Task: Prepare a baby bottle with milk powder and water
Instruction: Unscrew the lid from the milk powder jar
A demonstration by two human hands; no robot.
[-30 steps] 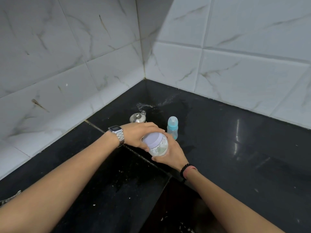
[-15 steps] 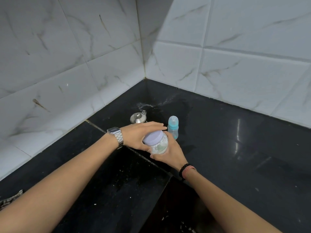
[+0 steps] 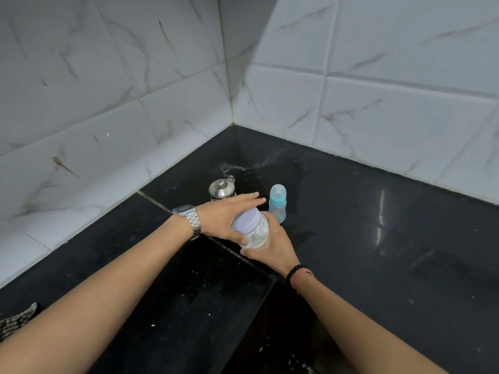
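Right hand (image 3: pixel 272 245) wraps the clear body of the milk powder jar (image 3: pixel 255 233) from below and behind, fingers curled round the glass; judged to be acting as the anchor so the jar cannot spin. Left hand (image 3: pixel 229 215) lies against the lilac lid (image 3: pixel 246 220) with fingers stretched out almost straight toward the baby bottle (image 3: pixel 277 203); thumb appears to reach down past the lid's near edge. Whether the left hand is actually squeezing the lid or only resting on it, cannot tell. Judgement: step in hand is unscrewing the lid, palm used as the turning surface.

Jar is held off the black stone counter (image 3: pixel 378 238), above the seam between two slabs. Long axis tilted, lid end pointing up and to the left, base toward the right palm. White powder visible low in the jar.

Baby bottle stands upright on the counter just beyond the jar, teal collar and clear cap on, long axis vertical, teat end up. Appears empty. Steel kettle (image 3: pixel 222 188) stands left of it, lid on, mostly behind the left hand.

Lid looks seated; powder not yet dispensed.
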